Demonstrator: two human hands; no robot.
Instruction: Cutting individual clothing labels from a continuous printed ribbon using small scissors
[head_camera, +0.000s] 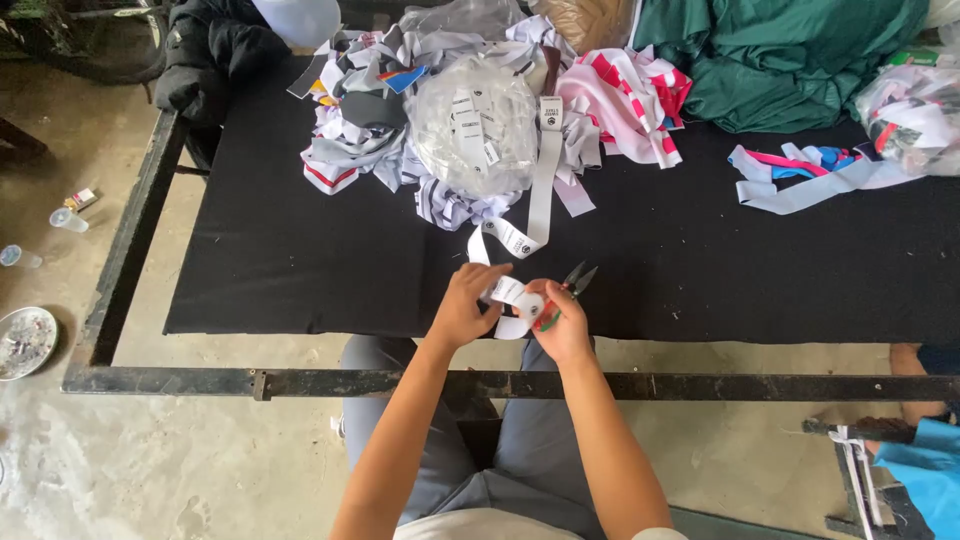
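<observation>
Black cloth covered the surface (300, 260), which sat in a dark metal frame (130, 240) over a dusty concrete floor (200, 470). Near its front edge, the left hand (462, 310) pinched a white label strip (520, 240), fingers closed on it. The right hand (562, 322) gripped small snips (572, 285) beside a scrap pile (440, 120).

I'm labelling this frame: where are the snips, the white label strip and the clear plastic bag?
snips (578, 278): head view, on the dark blades above the right hand.
white label strip (546, 170): head view, mid-length.
clear plastic bag (472, 140): head view, on its bulging middle.
</observation>
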